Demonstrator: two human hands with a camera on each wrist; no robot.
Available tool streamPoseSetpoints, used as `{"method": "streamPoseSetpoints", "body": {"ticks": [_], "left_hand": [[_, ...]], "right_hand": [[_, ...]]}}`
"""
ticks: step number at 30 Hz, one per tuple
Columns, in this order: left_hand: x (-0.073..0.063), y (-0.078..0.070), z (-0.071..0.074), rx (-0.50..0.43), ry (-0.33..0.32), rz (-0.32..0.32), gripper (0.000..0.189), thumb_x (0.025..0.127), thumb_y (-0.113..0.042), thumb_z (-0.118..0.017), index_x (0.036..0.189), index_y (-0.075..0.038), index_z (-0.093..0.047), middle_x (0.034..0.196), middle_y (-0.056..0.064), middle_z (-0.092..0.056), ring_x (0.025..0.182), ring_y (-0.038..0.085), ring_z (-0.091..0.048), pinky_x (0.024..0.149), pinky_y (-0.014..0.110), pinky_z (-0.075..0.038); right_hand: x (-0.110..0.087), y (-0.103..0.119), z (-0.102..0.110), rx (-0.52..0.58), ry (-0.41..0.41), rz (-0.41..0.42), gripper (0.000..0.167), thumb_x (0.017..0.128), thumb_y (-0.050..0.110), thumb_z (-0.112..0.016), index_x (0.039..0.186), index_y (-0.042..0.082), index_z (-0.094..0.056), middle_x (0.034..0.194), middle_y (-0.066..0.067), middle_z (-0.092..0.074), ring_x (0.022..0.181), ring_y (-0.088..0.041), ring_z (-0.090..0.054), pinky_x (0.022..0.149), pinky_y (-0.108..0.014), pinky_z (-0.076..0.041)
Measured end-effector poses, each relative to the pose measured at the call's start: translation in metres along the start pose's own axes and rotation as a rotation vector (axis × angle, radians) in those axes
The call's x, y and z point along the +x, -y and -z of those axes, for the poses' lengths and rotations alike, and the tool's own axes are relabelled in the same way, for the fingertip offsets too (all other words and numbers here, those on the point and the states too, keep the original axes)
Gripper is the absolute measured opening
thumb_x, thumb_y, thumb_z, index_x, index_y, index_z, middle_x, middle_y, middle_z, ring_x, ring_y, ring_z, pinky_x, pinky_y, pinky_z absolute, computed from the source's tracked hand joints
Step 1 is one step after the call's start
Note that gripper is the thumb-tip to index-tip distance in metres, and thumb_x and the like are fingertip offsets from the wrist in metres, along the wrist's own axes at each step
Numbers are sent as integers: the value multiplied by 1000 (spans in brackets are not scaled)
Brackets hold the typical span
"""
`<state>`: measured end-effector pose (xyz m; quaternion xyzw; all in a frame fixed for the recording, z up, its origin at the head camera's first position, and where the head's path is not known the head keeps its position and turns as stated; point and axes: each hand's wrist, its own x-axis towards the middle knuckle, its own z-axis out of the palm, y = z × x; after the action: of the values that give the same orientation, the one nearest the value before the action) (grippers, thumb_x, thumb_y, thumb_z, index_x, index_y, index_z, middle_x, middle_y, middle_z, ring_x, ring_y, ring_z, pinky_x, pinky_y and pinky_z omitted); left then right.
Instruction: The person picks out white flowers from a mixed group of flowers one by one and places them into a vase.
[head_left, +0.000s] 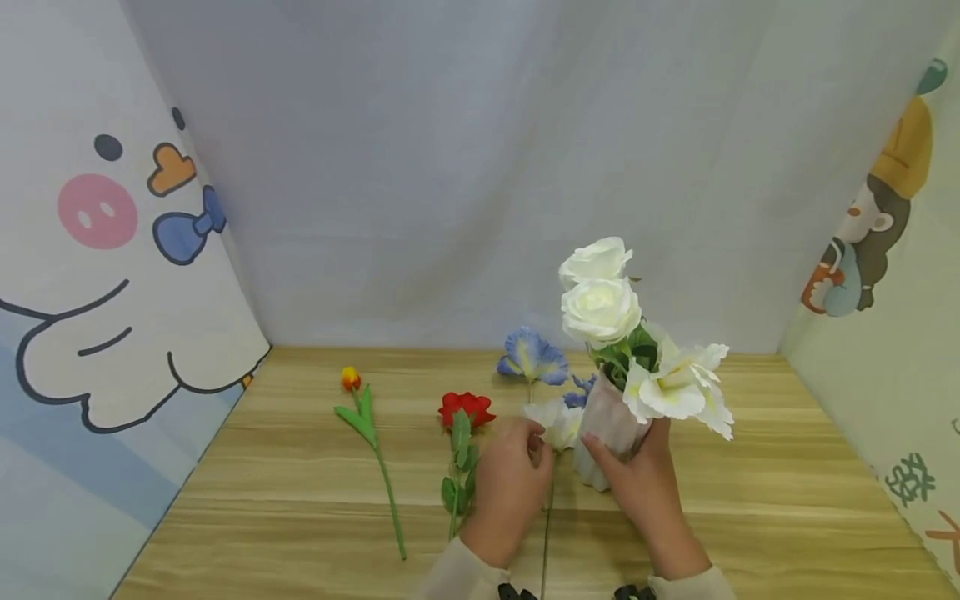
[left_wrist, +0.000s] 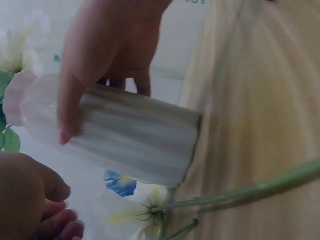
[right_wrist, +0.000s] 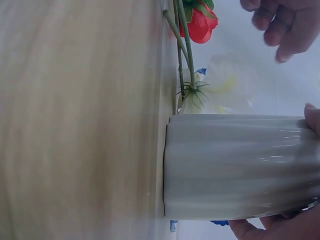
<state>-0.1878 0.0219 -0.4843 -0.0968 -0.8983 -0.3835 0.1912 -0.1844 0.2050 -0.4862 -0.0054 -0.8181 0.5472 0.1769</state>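
My right hand (head_left: 643, 475) grips a pale ribbed vase (head_left: 606, 421) low on its body, thumb in front; the right wrist view shows the vase (right_wrist: 240, 165) with its base at the tabletop. Two white roses (head_left: 602, 310) and a wide-petalled white flower (head_left: 678, 387) stand in it, the latter leaning right over the rim. Left of the vase, my left hand (head_left: 516, 475) hovers with loosely bent fingers and nothing held. In the left wrist view this left hand (left_wrist: 30, 200) is apart from the vase. Another white flower (head_left: 557, 423) lies behind it, its long stem running toward me.
A red flower (head_left: 465, 410) with green leaves lies left of my left hand. Farther left is an orange-yellow tulip (head_left: 351, 379). Blue flowers (head_left: 534, 357) lie toward the back, beside the vase. A grey curtain (head_left: 450, 167) closes off the wooden table's (head_left: 285, 467) far edge.
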Motion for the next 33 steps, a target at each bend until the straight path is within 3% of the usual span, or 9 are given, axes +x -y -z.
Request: {"method": "streamPoseSetpoints", "body": {"ticks": [5, 13, 16, 20, 23, 29, 33], "left_hand": [[-5, 5, -9, 57, 121, 45, 13, 89, -17, -77, 100, -11, -73, 89, -6, -65, 77, 10, -62, 62, 30, -51], [-12, 14, -15, 22, 316, 70, 12, 89, -16, -77, 100, -12, -74, 87, -5, -66, 76, 10, -61, 64, 30, -52], [-13, 15, -15, 39, 362, 78, 11, 87, -14, -80, 90, -14, -69, 77, -7, -59, 67, 9, -55, 58, 29, -46], [-15, 16, -16, 62, 378, 74, 15, 86, -10, -80, 84, -15, -66, 69, -9, -52, 60, 8, -48, 54, 28, -41], [-16, 16, -16, 50, 372, 100, 12, 85, -7, -78, 93, -11, -72, 73, -10, -56, 63, 7, -51, 56, 28, -45], [-16, 18, -16, -53, 350, 215, 21, 83, -3, -75, 104, -9, -74, 78, -9, -61, 67, 7, -55, 59, 29, -48], [-16, 19, -15, -126, 341, 238, 25, 82, -1, -72, 107, -6, -74, 78, -7, -62, 66, 8, -53, 58, 29, -47]], "right_hand": [[0, 1, 3, -9, -8, -4, 106, 88, 25, -86, 162, 17, -11, 154, -23, -33, 138, -36, -40, 111, -58, -33], [0, -1, 4, 12, 7, 1, 107, 88, 25, -85, 163, 24, -9, 157, -19, -30, 139, -35, -38, 111, -60, -33], [1, -2, 2, 20, 8, 11, 106, 88, 24, -85, 163, 25, -10, 157, -18, -31, 138, -35, -38, 111, -59, -33], [1, -1, 1, 24, 4, 19, 105, 88, 22, -86, 162, 24, -12, 155, -18, -33, 137, -34, -39, 111, -57, -33], [1, 0, 1, 17, 3, 16, 105, 87, 22, -86, 162, 22, -12, 154, -19, -34, 137, -34, -40, 111, -57, -33], [1, 0, 1, 8, 4, -1, 104, 87, 24, -86, 161, 20, -13, 153, -21, -34, 136, -36, -41, 111, -58, -34], [0, 1, 1, 8, 7, -10, 104, 88, 25, -86, 161, 21, -12, 154, -21, -34, 136, -36, -41, 110, -59, -34]]}}
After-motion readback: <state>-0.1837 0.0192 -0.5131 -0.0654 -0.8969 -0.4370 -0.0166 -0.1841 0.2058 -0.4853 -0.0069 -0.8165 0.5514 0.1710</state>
